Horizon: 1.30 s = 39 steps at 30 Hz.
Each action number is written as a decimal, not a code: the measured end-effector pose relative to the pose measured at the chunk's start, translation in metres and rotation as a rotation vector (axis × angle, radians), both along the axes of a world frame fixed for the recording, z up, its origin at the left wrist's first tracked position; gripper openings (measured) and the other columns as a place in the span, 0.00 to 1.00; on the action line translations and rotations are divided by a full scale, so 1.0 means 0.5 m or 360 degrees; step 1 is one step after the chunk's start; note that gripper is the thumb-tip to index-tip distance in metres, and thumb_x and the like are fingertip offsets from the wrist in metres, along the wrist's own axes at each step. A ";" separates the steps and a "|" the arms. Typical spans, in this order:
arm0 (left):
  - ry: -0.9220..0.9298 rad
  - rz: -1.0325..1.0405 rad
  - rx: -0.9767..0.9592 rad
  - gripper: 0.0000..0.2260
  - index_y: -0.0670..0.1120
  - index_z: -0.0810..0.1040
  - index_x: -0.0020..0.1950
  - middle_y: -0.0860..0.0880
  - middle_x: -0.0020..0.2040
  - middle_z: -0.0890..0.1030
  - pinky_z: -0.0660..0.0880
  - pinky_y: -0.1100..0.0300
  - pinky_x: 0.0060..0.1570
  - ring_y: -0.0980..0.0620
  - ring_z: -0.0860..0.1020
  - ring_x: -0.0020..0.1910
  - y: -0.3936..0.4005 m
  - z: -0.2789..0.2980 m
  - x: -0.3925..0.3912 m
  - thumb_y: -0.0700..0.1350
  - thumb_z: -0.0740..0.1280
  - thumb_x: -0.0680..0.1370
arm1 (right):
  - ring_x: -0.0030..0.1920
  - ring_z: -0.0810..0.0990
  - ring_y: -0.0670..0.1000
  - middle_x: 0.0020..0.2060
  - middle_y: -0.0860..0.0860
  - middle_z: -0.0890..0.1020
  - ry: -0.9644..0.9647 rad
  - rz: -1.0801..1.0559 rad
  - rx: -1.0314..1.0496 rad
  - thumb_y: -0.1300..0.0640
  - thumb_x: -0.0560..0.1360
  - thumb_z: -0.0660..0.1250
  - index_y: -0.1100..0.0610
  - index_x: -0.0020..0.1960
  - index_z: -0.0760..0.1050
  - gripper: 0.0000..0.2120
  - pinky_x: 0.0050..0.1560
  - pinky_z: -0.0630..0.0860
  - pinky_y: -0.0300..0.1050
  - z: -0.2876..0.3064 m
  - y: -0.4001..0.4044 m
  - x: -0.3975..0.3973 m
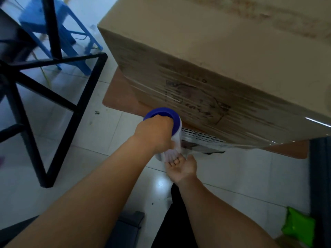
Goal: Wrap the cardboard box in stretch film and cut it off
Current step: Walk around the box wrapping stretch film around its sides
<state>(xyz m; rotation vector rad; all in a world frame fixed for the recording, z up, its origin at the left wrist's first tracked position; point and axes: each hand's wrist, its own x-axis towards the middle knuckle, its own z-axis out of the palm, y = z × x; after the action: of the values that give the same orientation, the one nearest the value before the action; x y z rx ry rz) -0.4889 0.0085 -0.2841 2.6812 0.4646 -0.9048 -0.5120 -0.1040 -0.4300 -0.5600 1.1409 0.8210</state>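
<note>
Box (206, 51) resting on a low brown counter (118, 97), its near face already banded with film (215, 111) over the lower part; the upper part and the top show bare cardboard. The roll (162, 115) stands upright just in front of the box's near lower edge, toward its left corner, blue cap uppermost. The left hand (154, 133) has its fingers closed into the cap. The right hand (180, 167) lies palm up beneath the roll, fingers curled against its lower end; how firmly they grip cannot be told. A sheet of film runs taut from the roll along the bottom edge of the box toward its right corner, bunching into a rope there. A perforated white panel (200, 135) shows under the box edge.

Risks, judged from this arrangement:
- The film sits low and is narrowing; further pull could rope it fully or tear it at the right corner of the box.
- The sheet passes close to the counter edge and the panel and may snag or bind them in.
- A weak hold under the roll would let it tilt and the tension drop, leaving slack, wrinkled wraps.
- The black frame (53, 104) left of the box crowds the path round that corner.
</note>
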 end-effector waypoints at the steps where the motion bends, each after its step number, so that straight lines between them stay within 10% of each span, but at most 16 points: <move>1: 0.0034 -0.0048 -0.0005 0.18 0.44 0.75 0.58 0.48 0.50 0.79 0.76 0.53 0.50 0.47 0.78 0.50 0.008 0.000 0.007 0.51 0.71 0.73 | 0.67 0.72 0.57 0.68 0.61 0.73 0.0010 0.0002 -0.0001 0.44 0.83 0.47 0.63 0.65 0.71 0.27 0.72 0.64 0.49 -0.001 0.006 0.006; 6: 0.0221 -0.0243 -0.0016 0.18 0.45 0.75 0.56 0.50 0.44 0.75 0.74 0.57 0.46 0.50 0.74 0.43 0.035 0.002 0.041 0.52 0.72 0.72 | 0.50 0.77 0.54 0.53 0.59 0.78 0.0025 0.0015 -0.0059 0.42 0.82 0.48 0.63 0.72 0.66 0.30 0.70 0.63 0.48 -0.009 0.030 0.029; 11: 0.0408 -0.0371 -0.0024 0.20 0.43 0.75 0.59 0.48 0.50 0.78 0.73 0.58 0.47 0.49 0.76 0.47 0.051 0.004 0.069 0.51 0.72 0.73 | 0.69 0.70 0.57 0.69 0.61 0.71 0.0021 0.0003 -0.0100 0.45 0.83 0.47 0.63 0.71 0.67 0.27 0.69 0.63 0.48 -0.024 0.037 0.042; 18: 0.0480 -0.0654 -0.0149 0.16 0.45 0.75 0.53 0.48 0.49 0.78 0.74 0.58 0.47 0.49 0.76 0.47 0.073 0.002 0.080 0.51 0.73 0.72 | 0.61 0.76 0.59 0.69 0.66 0.70 0.0022 -0.0184 -0.0155 0.47 0.82 0.46 0.64 0.71 0.68 0.28 0.63 0.69 0.46 -0.028 0.065 0.046; 20: 0.0489 -0.0776 -0.0177 0.17 0.45 0.75 0.54 0.49 0.48 0.77 0.74 0.59 0.47 0.49 0.76 0.47 0.083 0.004 0.084 0.51 0.74 0.71 | 0.48 0.78 0.60 0.57 0.74 0.72 0.0021 -0.0269 -0.0187 0.48 0.81 0.47 0.63 0.63 0.76 0.26 0.52 0.71 0.42 -0.030 0.080 0.043; 23: 0.0476 -0.0973 -0.0215 0.15 0.45 0.73 0.52 0.49 0.45 0.75 0.75 0.58 0.45 0.50 0.75 0.43 0.097 0.016 0.093 0.50 0.74 0.72 | 0.30 0.61 0.51 0.31 0.55 0.63 0.0065 -0.0474 -0.0265 0.49 0.81 0.48 0.55 0.36 0.67 0.19 0.34 0.58 0.41 -0.025 0.110 0.040; 35: 0.0381 -0.1390 -0.0145 0.13 0.42 0.73 0.57 0.44 0.50 0.78 0.73 0.55 0.42 0.45 0.78 0.46 0.125 0.026 0.104 0.44 0.70 0.75 | 0.30 0.65 0.54 0.33 0.58 0.68 0.0100 -0.1085 -0.0323 0.45 0.80 0.50 0.76 0.47 0.73 0.32 0.33 0.60 0.42 -0.046 0.212 0.005; 39: 0.0339 -0.1457 -0.0081 0.16 0.43 0.71 0.61 0.44 0.55 0.78 0.74 0.55 0.45 0.44 0.78 0.51 0.129 0.020 0.100 0.45 0.69 0.76 | 0.30 0.65 0.54 0.32 0.57 0.67 0.0110 -0.1110 -0.0401 0.45 0.81 0.50 0.55 0.35 0.68 0.21 0.33 0.63 0.44 -0.039 0.232 0.011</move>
<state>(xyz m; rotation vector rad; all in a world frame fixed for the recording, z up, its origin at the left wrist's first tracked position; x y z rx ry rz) -0.4388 0.0729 -0.2739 2.7219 -0.8189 -1.3837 -0.5064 0.0120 -0.4498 -0.2990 1.3936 0.0961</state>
